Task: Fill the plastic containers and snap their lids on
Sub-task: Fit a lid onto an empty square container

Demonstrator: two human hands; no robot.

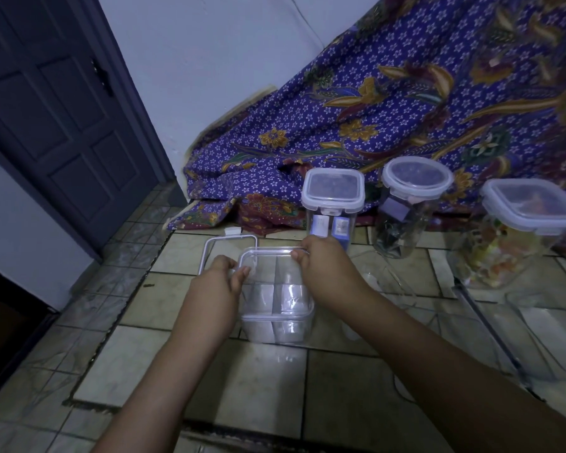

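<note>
A clear square plastic container [276, 302] stands on the tiled floor in the middle, and I see nothing inside it. My left hand [221, 277] grips its left rim. My right hand [324, 259] grips the far right corner of the rim. A clear lid with a white frame and clip [227, 238] lies flat just behind the container's left side. Three lidded containers stand behind: a tall square one [332, 204] with small boxes inside, a round one [409, 207] with dark contents, and a square one [517, 233] with colourful contents.
More clear plastic containers [536, 331] lie on the floor at the right. A purple patterned cloth [389, 103] drapes down the wall behind the containers. A dark door [56, 103] is at the left, beside a step edge.
</note>
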